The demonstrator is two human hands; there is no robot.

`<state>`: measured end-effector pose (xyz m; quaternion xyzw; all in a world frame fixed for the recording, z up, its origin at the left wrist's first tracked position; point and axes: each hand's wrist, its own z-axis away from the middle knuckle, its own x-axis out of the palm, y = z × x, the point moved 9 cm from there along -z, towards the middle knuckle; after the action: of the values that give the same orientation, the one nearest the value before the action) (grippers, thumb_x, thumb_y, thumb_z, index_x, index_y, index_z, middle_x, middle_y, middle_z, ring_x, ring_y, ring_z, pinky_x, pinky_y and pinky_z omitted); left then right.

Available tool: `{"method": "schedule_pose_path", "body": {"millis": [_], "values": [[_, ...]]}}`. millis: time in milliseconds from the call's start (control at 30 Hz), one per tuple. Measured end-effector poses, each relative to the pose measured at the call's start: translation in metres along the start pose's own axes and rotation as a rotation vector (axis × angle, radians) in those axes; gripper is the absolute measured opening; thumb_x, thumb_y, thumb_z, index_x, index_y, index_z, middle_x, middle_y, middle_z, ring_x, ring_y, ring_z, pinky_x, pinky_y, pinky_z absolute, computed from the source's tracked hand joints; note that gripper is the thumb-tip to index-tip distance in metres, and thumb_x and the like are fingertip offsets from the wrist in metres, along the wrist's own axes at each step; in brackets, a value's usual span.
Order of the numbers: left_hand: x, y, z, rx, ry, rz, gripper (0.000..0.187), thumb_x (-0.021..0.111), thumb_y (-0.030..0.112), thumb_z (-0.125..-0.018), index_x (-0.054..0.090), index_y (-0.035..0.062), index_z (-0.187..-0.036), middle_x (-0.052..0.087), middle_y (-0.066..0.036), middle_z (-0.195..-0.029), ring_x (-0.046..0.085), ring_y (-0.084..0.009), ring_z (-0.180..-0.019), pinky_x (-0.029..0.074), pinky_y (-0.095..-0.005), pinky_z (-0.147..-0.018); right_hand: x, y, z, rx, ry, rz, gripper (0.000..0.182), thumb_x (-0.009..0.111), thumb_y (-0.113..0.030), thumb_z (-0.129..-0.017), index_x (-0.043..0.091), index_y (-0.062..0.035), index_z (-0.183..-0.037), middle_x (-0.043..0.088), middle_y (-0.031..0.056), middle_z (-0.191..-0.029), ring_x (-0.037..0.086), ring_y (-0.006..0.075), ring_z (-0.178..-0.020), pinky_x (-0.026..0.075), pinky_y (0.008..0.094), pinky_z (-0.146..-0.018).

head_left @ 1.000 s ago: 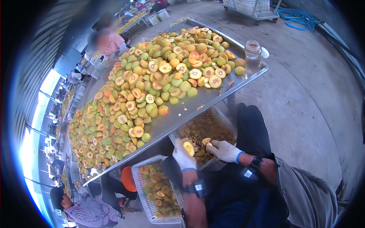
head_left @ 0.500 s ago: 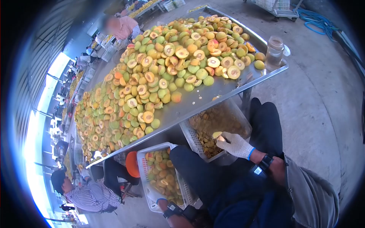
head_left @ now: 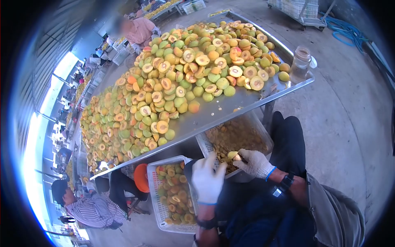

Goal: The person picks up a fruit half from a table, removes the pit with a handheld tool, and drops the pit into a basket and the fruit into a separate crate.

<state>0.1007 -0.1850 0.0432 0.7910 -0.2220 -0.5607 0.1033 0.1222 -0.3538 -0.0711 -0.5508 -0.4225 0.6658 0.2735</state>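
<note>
My right hand (head_left: 256, 163), in a white knit glove, is closed around a small yellow-green peach half (head_left: 233, 155), held over the near part of a white crate (head_left: 265, 140). Brown wet bits and scraps, perhaps pits, fill that crate. My left hand (head_left: 207, 179), also gloved, is raised to the left of the right hand, apart from it. It is blurred, its fingers look spread, and nothing shows in them. Beside it on the left stands another white crate (head_left: 154, 193) with halved peaches (head_left: 176, 193) inside. A large heap of halved peaches (head_left: 181, 78) covers much of the metal table (head_left: 230, 101).
A clear jar (head_left: 300, 64) stands at the table's right corner. An orange bowl (head_left: 142, 178) is beside the left crate. One person in a striped shirt (head_left: 96, 212) sits at left; another in a pink shirt (head_left: 140, 32) is across the table. A blue hose (head_left: 347, 33) lies on the floor.
My left hand has risen from the left crate's near side and moved right, towards my right hand. The right hand, still holding the peach half, has shifted slightly down.
</note>
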Motion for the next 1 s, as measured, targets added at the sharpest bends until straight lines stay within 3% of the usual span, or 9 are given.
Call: {"method": "schedule_pose_path", "body": {"millis": [100,267,367,433,567,667,800,933,1000], "values": [[0.049,0.031,-0.018,0.072,-0.186,0.005,0.039,0.079,0.035,-0.084,0.073,0.0149,-0.117,0.064,-0.011,-0.092,0.066,-0.0336,-0.091,0.055,-0.0462,-0.075,-0.009,0.001,0.005,-0.033,0.077,0.1,0.026,0.071,-0.031,-0.093,0.064,-0.0079,-0.102,0.069,0.0188,-0.089,0.068,0.0427,-0.087,0.054,0.0493,-0.075],[0.077,0.035,-0.019,0.163,-0.176,-0.001,0.03,0.077,0.031,-0.087,0.076,0.0143,-0.112,0.063,-0.008,-0.08,0.066,-0.0304,-0.082,0.055,-0.0433,-0.072,-0.012,0.022,0.006,0.027,0.059,0.129,0.027,0.071,-0.034,-0.094,0.064,-0.0083,-0.101,0.07,0.0182,-0.089,0.068,0.0426,-0.087,0.054,0.0503,-0.075],[0.073,0.037,-0.019,0.183,-0.12,0.085,0.028,0.076,0.025,-0.09,0.076,0.0104,-0.114,0.067,-0.01,-0.084,0.068,-0.03,-0.081,0.056,-0.0427,-0.074,-0.008,0.029,0.004,0.1,-0.012,0.152,0.03,0.07,-0.036,-0.095,0.064,-0.0082,-0.103,0.07,0.0194,-0.089,0.068,0.0431,-0.087,0.054,0.0507,-0.075],[0.061,0.018,-0.023,-0.089,0.0,0.429,0.026,0.073,0.015,-0.093,0.075,0.0015,-0.115,0.076,-0.017,-0.099,0.074,-0.0285,-0.092,0.057,-0.0372,-0.085,-0.007,0.038,0.002,0.14,-0.058,0.178,0.032,0.069,-0.038,-0.096,0.065,-0.0079,-0.105,0.07,0.0206,-0.089,0.068,0.0435,-0.088,0.054,0.0506,-0.076],[0.05,0.003,-0.039,-0.132,0.028,0.271,0.03,0.07,0.018,-0.097,0.073,-0.0028,-0.119,0.076,-0.022,-0.109,0.075,-0.0289,-0.099,0.057,-0.037,-0.089,-0.016,0.052,0.0,0.25,-0.027,0.019,0.039,0.065,-0.042,-0.097,0.065,-0.0047,-0.11,0.071,0.0251,-0.096,0.069,0.0458,-0.095,0.053,0.0521,-0.082],[0.051,-0.021,-0.052,-0.346,-0.112,0.122,0.033,0.074,0.023,-0.094,0.074,0.003,-0.12,0.076,-0.022,-0.108,0.075,-0.0341,-0.097,0.057,-0.0404,-0.088,-0.023,0.056,0.001,0.301,0.02,-0.139,0.042,0.065,-0.042,-0.097,0.065,-0.0014,-0.108,0.071,0.027,-0.096,0.068,0.0468,-0.096,0.053,0.0517,-0.082],[0.036,-0.046,-0.103,-0.198,0.11,0.162,0.037,0.071,0.023,-0.093,0.073,-0.005,-0.116,0.075,-0.024,-0.111,0.074,-0.0374,-0.102,0.055,-0.0418,-0.093,-0.03,0.054,0.003,0.334,0.055,-0.292,0.042,0.066,-0.04,-0.098,0.065,0.0007,-0.107,0.07,0.0275,-0.096,0.069,0.0461,-0.094,0.053,0.0492,-0.081],[0.069,-0.113,-0.17,-0.272,0.091,0.093,0.043,0.069,0.026,-0.091,0.072,-0.0056,-0.12,0.074,-0.026,-0.113,0.073,-0.0363,-0.106,0.054,-0.0396,-0.097,-0.035,0.047,0.002,0.306,0.067,-0.301,0.039,0.066,-0.038,-0.099,0.065,0.0008,-0.106,0.07,0.0267,-0.094,0.069,0.045,-0.093,0.052,0.048,-0.08],[0.09,-0.144,-0.197,-0.366,0.075,0.002,0.054,0.069,0.036,-0.09,0.07,-0.0038,-0.126,0.074,-0.027,-0.116,0.071,-0.0393,-0.11,0.053,-0.0419,-0.099,-0.033,0.046,0.003,0.287,0.039,-0.352,0.036,0.066,-0.035,-0.099,0.065,0.0007,-0.106,0.07,0.0257,-0.093,0.07,0.0429,-0.091,0.053,0.0473,-0.079]]}}
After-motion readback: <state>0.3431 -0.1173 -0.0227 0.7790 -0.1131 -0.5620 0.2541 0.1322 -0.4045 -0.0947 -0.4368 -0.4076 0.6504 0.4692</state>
